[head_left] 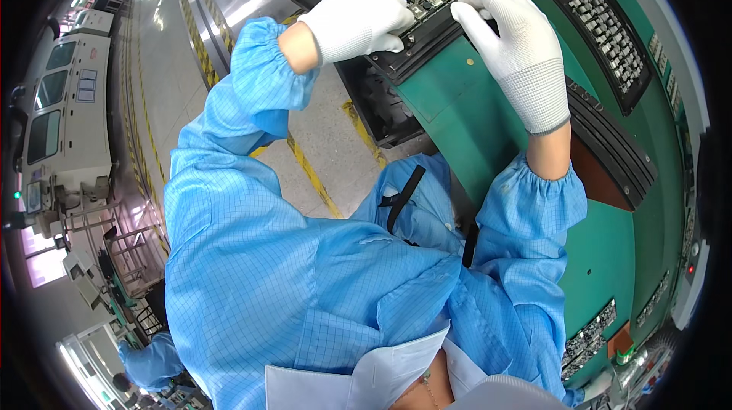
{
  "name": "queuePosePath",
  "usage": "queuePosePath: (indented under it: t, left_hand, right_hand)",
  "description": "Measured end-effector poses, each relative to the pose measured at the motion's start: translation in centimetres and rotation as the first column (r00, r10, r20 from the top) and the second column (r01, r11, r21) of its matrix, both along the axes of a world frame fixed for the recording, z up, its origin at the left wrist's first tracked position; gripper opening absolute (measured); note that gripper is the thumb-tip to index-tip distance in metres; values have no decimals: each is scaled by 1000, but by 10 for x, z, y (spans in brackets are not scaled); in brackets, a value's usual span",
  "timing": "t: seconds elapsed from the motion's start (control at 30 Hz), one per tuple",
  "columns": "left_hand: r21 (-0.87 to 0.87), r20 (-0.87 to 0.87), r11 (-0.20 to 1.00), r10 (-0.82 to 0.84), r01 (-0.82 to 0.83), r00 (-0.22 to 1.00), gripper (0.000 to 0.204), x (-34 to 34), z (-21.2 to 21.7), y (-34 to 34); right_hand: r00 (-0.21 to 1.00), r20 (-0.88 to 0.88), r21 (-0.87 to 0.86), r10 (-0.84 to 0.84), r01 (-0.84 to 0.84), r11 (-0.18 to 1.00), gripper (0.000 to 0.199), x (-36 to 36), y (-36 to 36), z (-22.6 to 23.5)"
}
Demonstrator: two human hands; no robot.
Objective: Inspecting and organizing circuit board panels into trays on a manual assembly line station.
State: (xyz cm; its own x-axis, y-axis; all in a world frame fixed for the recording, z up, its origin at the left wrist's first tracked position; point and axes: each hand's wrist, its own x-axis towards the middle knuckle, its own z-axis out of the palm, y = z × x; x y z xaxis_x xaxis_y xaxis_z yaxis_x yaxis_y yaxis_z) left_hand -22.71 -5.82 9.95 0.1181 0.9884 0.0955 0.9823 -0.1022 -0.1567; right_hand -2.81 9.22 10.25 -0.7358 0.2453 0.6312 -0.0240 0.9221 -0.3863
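At the top of the head view, a black tray (pixel 435 17) holds rows of small metal-and-white parts. Both my hands wear white knitted gloves. My left hand (pixel 358 20) is over the tray's near left part, fingers bent toward the parts and thumb by the black rim. Whatever its fingertips hold, if anything, is hidden. My right hand (pixel 515 48) is at the tray's right side. Its fingers curl toward the thumb, their tips close together over the rim; I cannot make out anything between them.
The tray lies on a green bench (pixel 450 94). Another filled black tray (pixel 606 40) is on the right, with a stack of black trays (pixel 610 139) nearer. A black bin (pixel 377 101) stands below the bench's left edge. Machines (pixel 65 97) and a person in blue (pixel 152 360) are far left.
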Motion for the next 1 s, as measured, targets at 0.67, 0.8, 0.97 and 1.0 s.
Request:
queuePosePath:
  t: [0.67,0.8,0.97,1.0]
  left_hand:
    - [-89,23,992,95,-93,995,24,0,8,5]
    - [-94,-79,995,17,-25,997,21,6,7,9]
    - [-117,-112,993,-25,12,993,15,8,9,7]
    - [-72,-137,996,-60,51,989,13,9,5,5]
  right_hand:
    - [999,-32,-1,20,-20,1000,16,12,-4,25]
    - [1000,-22,-13,12,-12,1000,16,16,-7,32]
    - [998,-48,29,41,-39,999,17,16,-6,33]
    - [998,-44,41,48,-46,998,17,16,-6,33]
